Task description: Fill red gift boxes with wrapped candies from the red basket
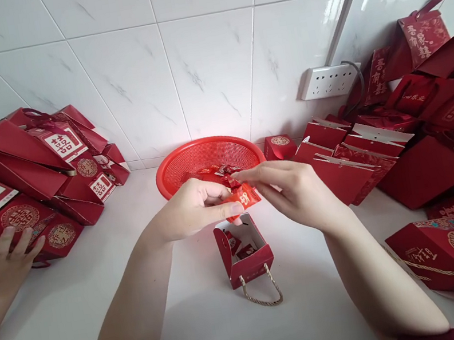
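Observation:
My left hand (198,206) is closed on a shiny red candy packet (244,197) with gold lettering, its thumb pressed over the front. From the other side my right hand (289,188) reaches in, thumb and fingers pinched at a dark red wrapped candy (230,181) just above that packet. Below both hands stands a small open red gift box (252,270) with a twisted rope handle (269,303); a few wrapped candies (246,251) lie inside. Behind the hands, a red plastic basket (166,168) holds more wrapped candies, partly hidden by my fingers.
Red gift boxes (69,190) are piled at the left, where another person's hand (0,260) rests against them. More red boxes and bags (438,158) crowd the right side. A white power strip (329,81) is on the tiled wall (216,79).

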Available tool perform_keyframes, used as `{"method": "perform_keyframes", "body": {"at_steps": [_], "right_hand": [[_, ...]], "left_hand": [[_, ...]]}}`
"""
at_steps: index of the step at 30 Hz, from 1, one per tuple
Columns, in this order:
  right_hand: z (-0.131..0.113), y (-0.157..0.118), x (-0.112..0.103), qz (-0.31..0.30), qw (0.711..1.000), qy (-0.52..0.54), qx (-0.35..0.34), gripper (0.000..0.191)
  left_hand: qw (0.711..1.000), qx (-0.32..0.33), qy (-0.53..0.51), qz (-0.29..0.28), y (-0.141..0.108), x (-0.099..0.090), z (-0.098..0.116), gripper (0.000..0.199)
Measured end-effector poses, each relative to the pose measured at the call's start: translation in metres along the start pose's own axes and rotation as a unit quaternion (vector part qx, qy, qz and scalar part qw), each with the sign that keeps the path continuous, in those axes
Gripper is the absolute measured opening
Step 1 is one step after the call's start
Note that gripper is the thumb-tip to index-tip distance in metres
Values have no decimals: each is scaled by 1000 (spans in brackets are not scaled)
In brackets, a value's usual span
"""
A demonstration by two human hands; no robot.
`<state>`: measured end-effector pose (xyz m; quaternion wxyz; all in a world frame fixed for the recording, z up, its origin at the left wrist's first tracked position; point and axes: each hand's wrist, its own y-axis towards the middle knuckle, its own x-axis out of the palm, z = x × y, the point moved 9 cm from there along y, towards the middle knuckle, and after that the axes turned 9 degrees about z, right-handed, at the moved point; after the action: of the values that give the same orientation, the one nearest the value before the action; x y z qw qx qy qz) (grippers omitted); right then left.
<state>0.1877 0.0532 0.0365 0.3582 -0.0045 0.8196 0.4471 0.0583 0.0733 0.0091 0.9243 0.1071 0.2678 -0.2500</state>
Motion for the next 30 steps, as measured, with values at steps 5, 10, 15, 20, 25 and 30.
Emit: {"method": "perform_keyframes", "body": {"at_steps": [5, 10, 15, 20, 25, 30], "right_hand": [[15, -5, 13, -76, 958, 218, 171, 31], [17, -13, 30, -152, 903, 335, 223, 27], [17, -18, 35, -192, 875, 360, 259, 27], [19, -18, 36, -200, 890, 315, 264, 22], [18, -14, 21, -149, 932, 252, 215, 20], [11, -13, 13, -159, 957, 185, 154, 19]], "left_hand": [[992, -9, 101, 69, -2, -11, -2, 34], [995, 8, 92, 37, -3, -6, 1, 26], [997, 10, 80, -7, -4, -1, 2, 20], [995, -13, 100, -18, -5, -2, -2, 16], [987, -5, 162, -11, -2, 0, -7, 20], [955, -38, 294, -11, 5, 10, -31, 22]]}}
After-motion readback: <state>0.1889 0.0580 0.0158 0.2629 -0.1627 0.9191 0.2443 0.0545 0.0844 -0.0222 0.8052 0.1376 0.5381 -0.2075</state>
